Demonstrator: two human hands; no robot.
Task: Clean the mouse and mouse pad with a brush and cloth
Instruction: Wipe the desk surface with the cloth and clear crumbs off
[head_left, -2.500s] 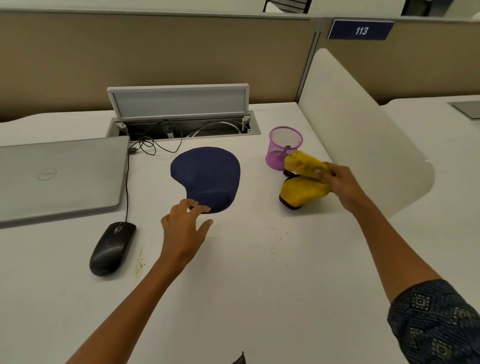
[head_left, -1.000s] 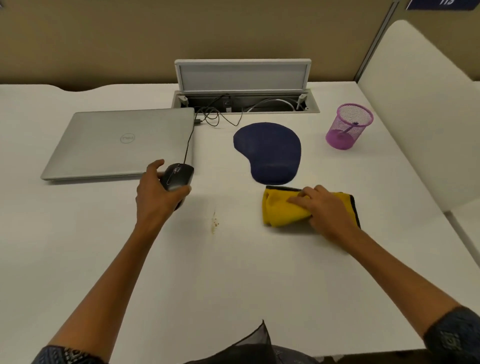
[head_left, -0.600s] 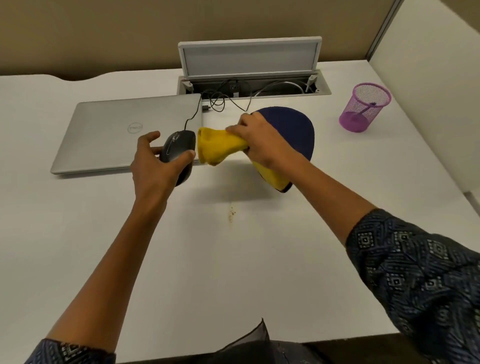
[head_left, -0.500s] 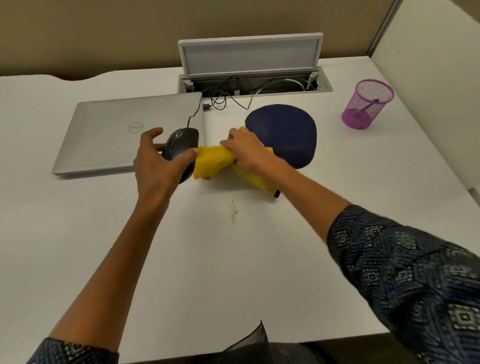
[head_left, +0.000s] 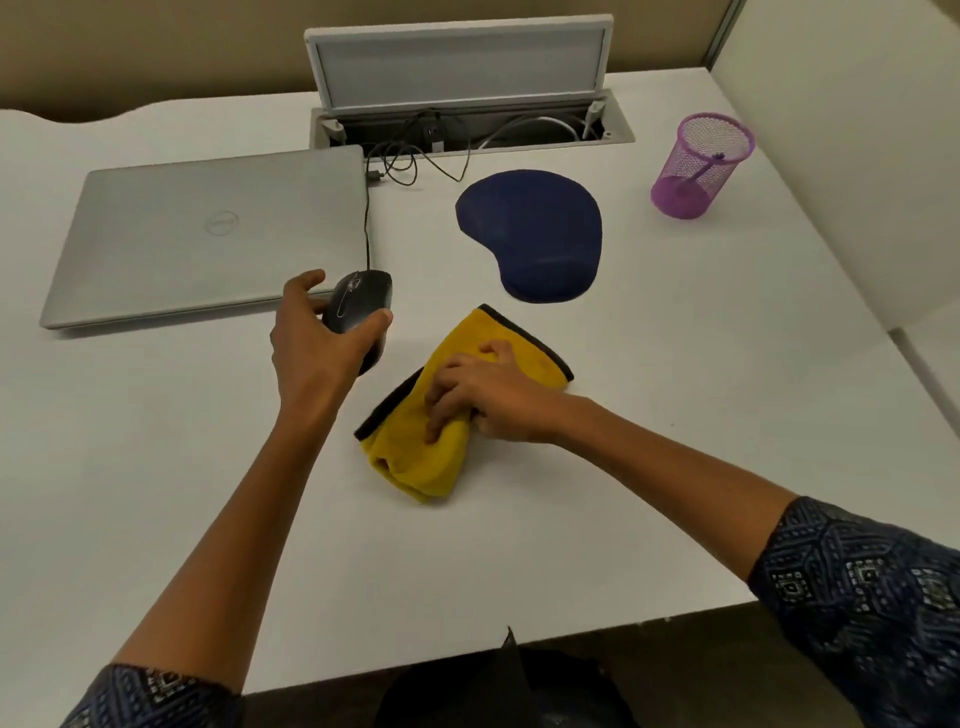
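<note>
My left hand (head_left: 317, 353) grips the black wired mouse (head_left: 358, 306), held just off the white desk near the laptop's front corner. The yellow cloth (head_left: 421, 457) with a dark edge lies bunched on the desk, and my right hand (head_left: 483, 395) presses down on it, fingers closed into the fabric. The dark blue mouse pad (head_left: 535, 234) with a wrist rest lies flat beyond the cloth, untouched. A brush handle (head_left: 709, 163) stands inside the purple mesh cup (head_left: 696, 166) at the far right.
A shut silver laptop (head_left: 208, 234) lies at the left, the mouse cable running along its right side to the open cable tray (head_left: 467, 130) at the back. A white divider panel (head_left: 857, 156) borders the right. The desk's front edge (head_left: 467, 649) is near my body.
My right hand carried the cloth from beside the mouse down onto the desk in front of the pad, where the crumbs lay. My left hand keeps hold of the mouse.
</note>
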